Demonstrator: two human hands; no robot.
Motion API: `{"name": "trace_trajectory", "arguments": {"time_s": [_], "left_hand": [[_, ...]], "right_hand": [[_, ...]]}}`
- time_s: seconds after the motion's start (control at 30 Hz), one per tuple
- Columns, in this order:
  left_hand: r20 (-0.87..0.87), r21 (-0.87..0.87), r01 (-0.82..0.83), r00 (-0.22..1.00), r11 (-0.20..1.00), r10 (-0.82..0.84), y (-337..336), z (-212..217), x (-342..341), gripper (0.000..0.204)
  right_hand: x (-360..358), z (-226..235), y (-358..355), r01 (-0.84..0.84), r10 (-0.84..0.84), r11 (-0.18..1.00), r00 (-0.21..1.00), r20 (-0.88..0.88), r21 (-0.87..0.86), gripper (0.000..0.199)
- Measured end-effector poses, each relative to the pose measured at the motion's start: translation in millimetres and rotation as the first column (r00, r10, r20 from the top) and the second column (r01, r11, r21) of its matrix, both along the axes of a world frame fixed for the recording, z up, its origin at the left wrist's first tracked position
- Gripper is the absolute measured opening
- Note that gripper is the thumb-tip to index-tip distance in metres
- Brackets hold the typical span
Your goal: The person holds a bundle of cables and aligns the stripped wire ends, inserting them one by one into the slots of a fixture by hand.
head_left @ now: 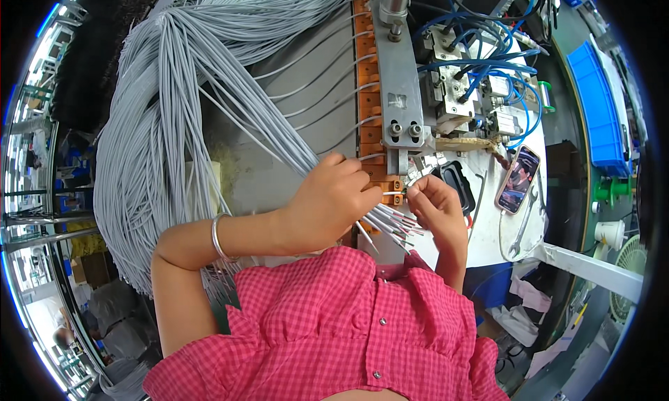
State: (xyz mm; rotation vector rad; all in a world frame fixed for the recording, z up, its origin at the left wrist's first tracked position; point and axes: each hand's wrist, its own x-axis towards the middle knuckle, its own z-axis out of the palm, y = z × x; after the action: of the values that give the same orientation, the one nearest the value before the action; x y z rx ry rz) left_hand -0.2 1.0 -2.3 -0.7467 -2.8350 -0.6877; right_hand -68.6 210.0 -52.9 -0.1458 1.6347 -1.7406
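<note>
Grey cables [275,132] sweep across the worktop [261,181] to my left hand [334,195], which is closed around their bundle, loose ends fanning out below it. My right hand [410,190] has thumb and forefinger together at one white wire [393,192], beside the orange block [367,115]; whether they grip it, I can't tell.

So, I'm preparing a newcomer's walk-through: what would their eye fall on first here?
Probably the great mass of grey wires fanning down the left side. Next come the orange blocks lined up the middle, with the left hand and right hand close together at their near end. Blue tubes loop at upper right.
</note>
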Motion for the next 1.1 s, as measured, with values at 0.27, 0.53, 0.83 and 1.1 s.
{"name": "trace_trajectory", "arguments": {"time_s": [0.27,0.53,0.83,1.1], "left_hand": [[0.071,0.022,-0.023,0.997,0.999,0.022,1,8,1,0.027],[0.052,0.089,-0.031,0.998,0.996,0.027,-1,11,2,0.032],[0.027,0.076,-0.047,0.999,0.996,0.045,0,10,1,0.027],[0.068,0.098,-0.002,0.998,0.995,-0.004,-2,9,0,0.018]], "right_hand": [[14,17,-6,0.142,-0.159,0.986,0.96,-0.231,-0.091,0.008],[17,16,-7,0.228,-0.247,0.966,0.954,-0.169,-0.125,0.011],[19,15,-8,0.251,-0.28,0.951,0.947,-0.16,-0.179,0.011],[10,9,0,-0.05,0.074,0.919,0.996,0.046,-0.391,0.006]]}}
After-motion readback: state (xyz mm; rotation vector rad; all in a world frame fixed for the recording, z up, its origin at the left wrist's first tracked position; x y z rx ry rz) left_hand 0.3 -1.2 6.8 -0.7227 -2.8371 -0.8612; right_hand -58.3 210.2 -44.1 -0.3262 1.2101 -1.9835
